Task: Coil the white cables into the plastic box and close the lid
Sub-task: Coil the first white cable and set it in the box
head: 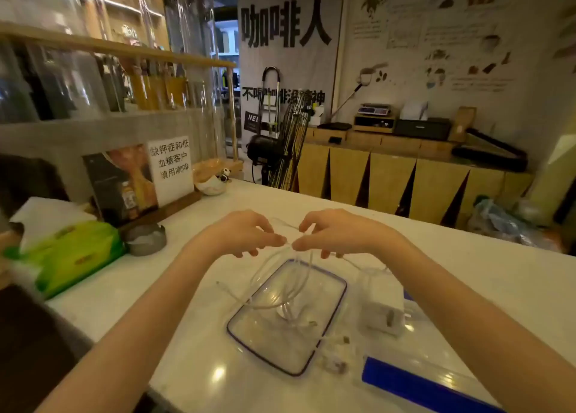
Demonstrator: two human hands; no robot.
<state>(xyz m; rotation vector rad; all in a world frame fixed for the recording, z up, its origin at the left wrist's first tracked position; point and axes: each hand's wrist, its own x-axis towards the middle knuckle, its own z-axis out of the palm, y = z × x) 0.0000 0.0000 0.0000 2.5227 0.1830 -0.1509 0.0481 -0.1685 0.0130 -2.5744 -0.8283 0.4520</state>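
Here, mid-frame, the left hand (246, 235) and right hand (336, 233) pinched a white cable (282, 283) whose loose loops, dangling above the box (288, 317), could spring outside it.

White cable (282, 283); clear plastic box (288, 319) edged in dark blue; clear lid (414, 378) with bright blue rim; white charger (381, 314); pale marbled white counter (452, 256); green and yellow tissue pack (70, 255); grey ashtray (146, 239); tan cabinet (389, 178) patterned with dark triangles.
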